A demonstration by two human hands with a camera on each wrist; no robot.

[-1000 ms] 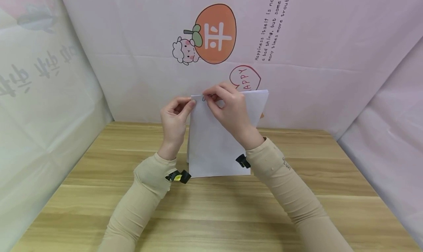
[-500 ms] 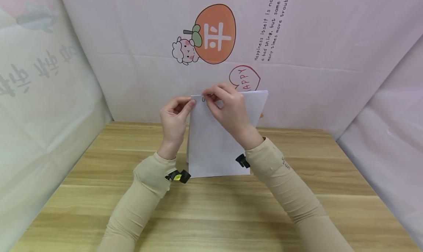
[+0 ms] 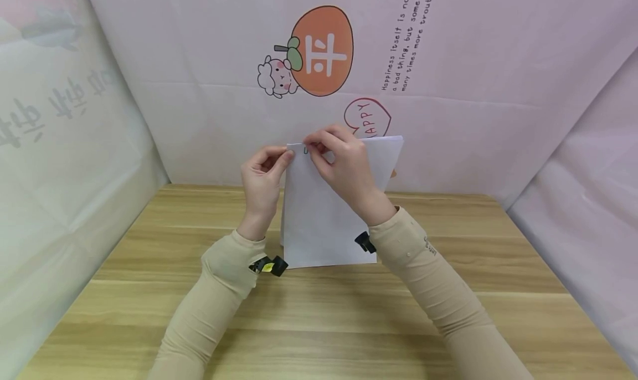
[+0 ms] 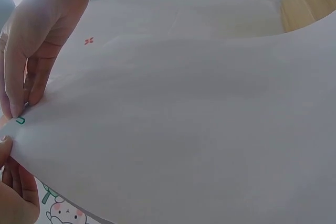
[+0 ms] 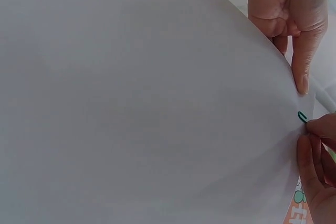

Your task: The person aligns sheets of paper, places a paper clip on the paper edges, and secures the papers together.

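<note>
White sheets of paper [image 3: 324, 214] stand upright above the table, their top edge held by both hands. At the top left corner my left hand [image 3: 261, 183] pinches the sheets between thumb and fingers. My right hand [image 3: 346, 161] pinches a small green paper clip [image 5: 302, 116] at the top edge, just right of that corner. The clip's rounded end lies over the front of the paper in both wrist views; its other end is hidden by the right fingers. Behind the front sheet, more paper shows along the left side and at the top right.
A wood-grain table [image 3: 319, 324] lies beneath the paper. Behind it hangs a pale printed cloth [image 3: 224, 42] with an orange fruit drawing, and similar cloth [image 3: 65, 147] covers the sides. Both wrists carry small black cameras.
Both hands keep their holds on the paper and clip. The whole view has shifted very slightly; otherwise almost nothing differs.
</note>
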